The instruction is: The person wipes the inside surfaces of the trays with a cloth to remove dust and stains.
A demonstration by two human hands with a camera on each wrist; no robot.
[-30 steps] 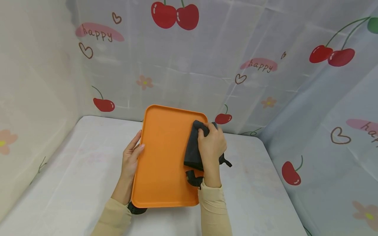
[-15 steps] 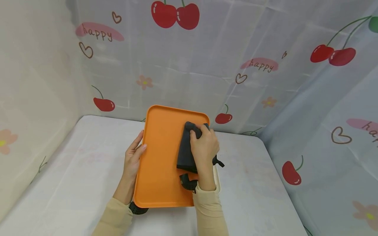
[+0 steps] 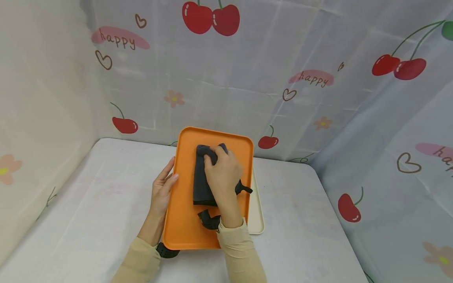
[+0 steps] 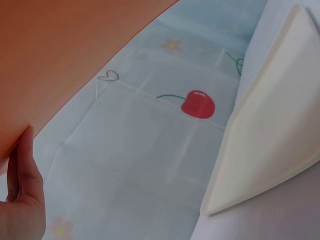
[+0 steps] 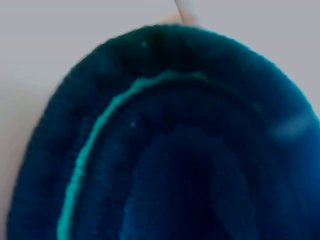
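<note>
An orange tray with a low rim is held tilted up above the table, its flat inside facing the head camera. My left hand grips its left edge, thumb on the front and fingers behind. In the left wrist view, the left hand pinches the edge of the orange tray. My right hand grips a folded dark grey cloth against the middle of the tray's face. A black loop sticks out at the cloth's right side. The right wrist view is filled by the cloth's folded edge, dark and blurred.
A cream tray lies on the white table behind the orange one, mostly hidden in the head view; the left wrist view shows more of the cream tray. Printed curtains stand at the back and sides.
My right hand has slid the cloth leftward across the orange tray, from its right edge to the middle. The tray has shifted slightly right in my left hand; the cream tray now shows.
</note>
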